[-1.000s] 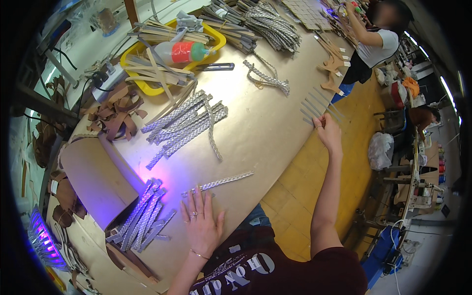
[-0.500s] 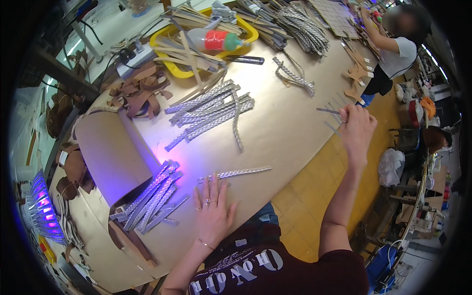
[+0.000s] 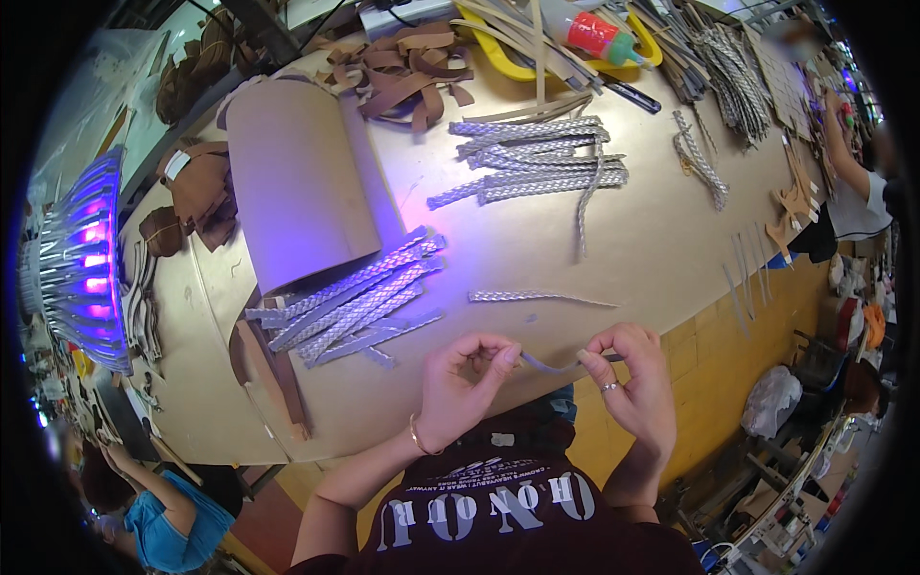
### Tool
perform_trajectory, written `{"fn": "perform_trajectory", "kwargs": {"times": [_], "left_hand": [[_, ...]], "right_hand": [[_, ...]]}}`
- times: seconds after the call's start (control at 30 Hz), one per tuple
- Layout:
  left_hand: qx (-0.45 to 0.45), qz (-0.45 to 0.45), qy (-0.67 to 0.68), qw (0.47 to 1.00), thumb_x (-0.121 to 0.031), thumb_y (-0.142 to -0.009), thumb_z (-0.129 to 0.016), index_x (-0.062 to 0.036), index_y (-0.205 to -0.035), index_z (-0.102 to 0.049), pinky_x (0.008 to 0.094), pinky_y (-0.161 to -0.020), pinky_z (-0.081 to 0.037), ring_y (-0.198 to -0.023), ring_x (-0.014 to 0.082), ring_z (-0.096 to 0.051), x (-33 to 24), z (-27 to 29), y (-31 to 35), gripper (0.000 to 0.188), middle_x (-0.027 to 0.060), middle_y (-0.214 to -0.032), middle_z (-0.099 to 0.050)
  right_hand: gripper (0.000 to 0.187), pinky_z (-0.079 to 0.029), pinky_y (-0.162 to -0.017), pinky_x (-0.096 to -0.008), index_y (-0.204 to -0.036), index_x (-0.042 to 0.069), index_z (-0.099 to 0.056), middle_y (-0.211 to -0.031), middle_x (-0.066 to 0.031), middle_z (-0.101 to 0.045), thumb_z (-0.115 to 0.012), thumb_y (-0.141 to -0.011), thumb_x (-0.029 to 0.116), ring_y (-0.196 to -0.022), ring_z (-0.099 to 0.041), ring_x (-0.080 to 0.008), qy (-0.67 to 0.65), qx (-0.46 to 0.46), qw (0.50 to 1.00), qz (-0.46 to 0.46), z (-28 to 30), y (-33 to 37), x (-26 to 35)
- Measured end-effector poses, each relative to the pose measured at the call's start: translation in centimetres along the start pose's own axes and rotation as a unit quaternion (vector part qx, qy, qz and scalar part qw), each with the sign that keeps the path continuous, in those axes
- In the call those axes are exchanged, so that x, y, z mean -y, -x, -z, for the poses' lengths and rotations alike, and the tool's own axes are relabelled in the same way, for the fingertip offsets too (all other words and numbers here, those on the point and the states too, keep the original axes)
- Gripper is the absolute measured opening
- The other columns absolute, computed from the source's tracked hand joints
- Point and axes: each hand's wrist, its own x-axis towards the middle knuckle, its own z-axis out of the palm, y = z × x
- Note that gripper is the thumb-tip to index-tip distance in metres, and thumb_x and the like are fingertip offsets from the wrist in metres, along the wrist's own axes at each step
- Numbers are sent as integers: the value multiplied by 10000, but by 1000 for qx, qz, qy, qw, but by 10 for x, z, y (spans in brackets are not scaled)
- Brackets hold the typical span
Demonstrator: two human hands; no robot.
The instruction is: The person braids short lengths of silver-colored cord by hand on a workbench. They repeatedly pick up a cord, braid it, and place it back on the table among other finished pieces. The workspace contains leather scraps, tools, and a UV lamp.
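Both hands hover at the near edge of the surface [image 3: 537, 249], bare wood open just ahead of them. Left hand [image 3: 460, 383] and right hand [image 3: 632, 379] each pinch an end of a thin grey strip [image 3: 551, 365], fingers curled tight. It runs left to right between them, sagging slightly, just off the surface edge.

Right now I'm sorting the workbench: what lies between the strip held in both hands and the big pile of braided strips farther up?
In the head view, one loose braided strip lies on the table between them.
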Motion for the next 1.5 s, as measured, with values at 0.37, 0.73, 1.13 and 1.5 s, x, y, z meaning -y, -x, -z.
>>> {"fn": "perform_trajectory", "kwargs": {"times": [0.37,0.73,1.13,1.5], "left_hand": [[41,-99,-63,992,-91,-916,-702,-40,-975,-692,281,-674,-489,-735,137,-636,-12,-4,1,79,50,-873,-702],[73,-178,-575,796,-448,-880,-647,-44,-1488,-398,470,-1218,-210,-1477,292,-280,22,0,-7,772,109,-1582,-338],[-15,-188,-554,811,-345,-890,-686,-7,-1410,-485,484,-1198,-232,-1448,310,-345,32,21,8,652,192,-1542,-380],[-40,-199,-566,799,-303,-860,-708,19,-1390,-498,446,-1086,-340,-1357,307,-431,24,22,6,655,182,-1514,-415]], "right_hand": [[184,-479,-817,-406,-959,41,-672,-894,-66,-682,-739,-870,188,-840,-641,-256,-29,39,988,146,-9,-15,18],[139,-495,-648,-357,-954,2,-635,-791,-159,-653,-670,-932,135,-688,-635,-299,-75,5,997,29,-27,-40,16],[156,-452,-599,-317,-933,-14,-655,-695,-107,-616,-659,-943,142,-601,-539,-183,-29,130,990,45,-66,-82,4],[172,-489,-642,-413,-896,-2,-671,-760,-181,-664,-670,-922,168,-680,-643,-348,49,92,994,30,-77,-86,16]]}}
